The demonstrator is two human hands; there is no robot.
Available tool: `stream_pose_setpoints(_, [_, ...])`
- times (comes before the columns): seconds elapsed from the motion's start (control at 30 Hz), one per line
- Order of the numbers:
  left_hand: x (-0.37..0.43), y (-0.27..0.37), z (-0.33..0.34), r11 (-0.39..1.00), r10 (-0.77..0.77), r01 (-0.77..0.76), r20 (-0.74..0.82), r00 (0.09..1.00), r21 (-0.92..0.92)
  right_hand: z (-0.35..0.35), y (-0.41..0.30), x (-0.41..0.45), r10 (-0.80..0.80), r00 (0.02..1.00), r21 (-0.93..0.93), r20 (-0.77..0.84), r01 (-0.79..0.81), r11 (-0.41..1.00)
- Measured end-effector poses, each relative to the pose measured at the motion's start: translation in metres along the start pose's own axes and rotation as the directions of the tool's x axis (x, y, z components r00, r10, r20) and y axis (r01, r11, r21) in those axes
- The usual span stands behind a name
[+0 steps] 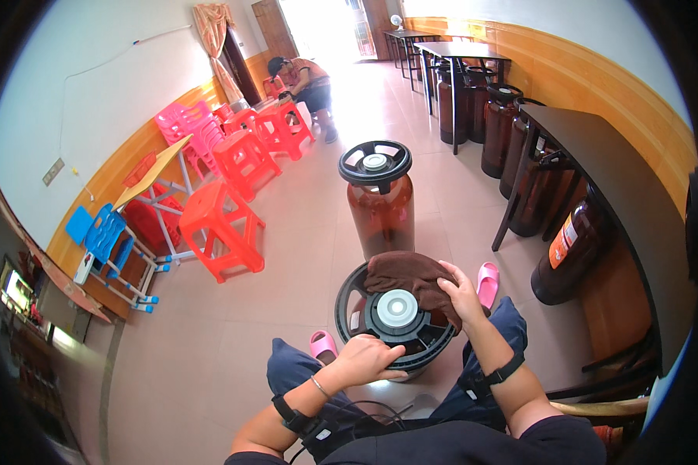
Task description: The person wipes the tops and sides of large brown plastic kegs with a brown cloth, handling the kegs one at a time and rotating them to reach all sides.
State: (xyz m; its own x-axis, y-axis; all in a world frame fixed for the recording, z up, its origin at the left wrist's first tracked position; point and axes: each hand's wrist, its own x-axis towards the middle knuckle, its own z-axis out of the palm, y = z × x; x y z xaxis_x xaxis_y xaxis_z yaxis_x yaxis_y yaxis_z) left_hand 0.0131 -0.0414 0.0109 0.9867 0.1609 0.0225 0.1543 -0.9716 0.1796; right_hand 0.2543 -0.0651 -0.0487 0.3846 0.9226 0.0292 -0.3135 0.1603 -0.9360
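Observation:
Between my knees stands a brown plastic keg (356, 308), seen from above, with a black handle ring (344, 334) and a pale round cap (397, 308) in its centre. My left hand (365, 361) grips the near side of the ring, its fingertips partly hidden. A brown cloth (404, 273) lies over the far right part of the ring. My right hand (460, 293) holds the cloth at its right end. Just beyond, a second amber keg (382, 212) stands upright on the floor, its black ring (375, 163) and pale cap in plain sight.
Red plastic stools (221, 224) and stacked pink chairs (195, 131) stand at the left, near a blue child's chair (106, 235). More brown kegs (502, 131) line the right wall under dark tables (593, 157). Another person (305, 81) bends over a stool farther off. Pink slippers (488, 282) are on the floor.

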Motion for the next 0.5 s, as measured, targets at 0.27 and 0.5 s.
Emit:
stream_pose_setpoints(0.27, [-0.002, 0.012, 0.001, 0.993, -0.116, 0.116, -0.019, 0.993, 0.002, 0.044, 0.005, -0.065, -0.077, 0.957, 0.085, -0.279, 0.105, 0.991])
stream_pose_setpoints(0.5, [-0.001, 0.037, 0.021, 0.954, -0.288, 0.301, -0.304, 0.908, -0.004, 0.032, 0.010, -0.035, -0.002, 0.999, 0.129, -0.043, 0.008, 0.992])
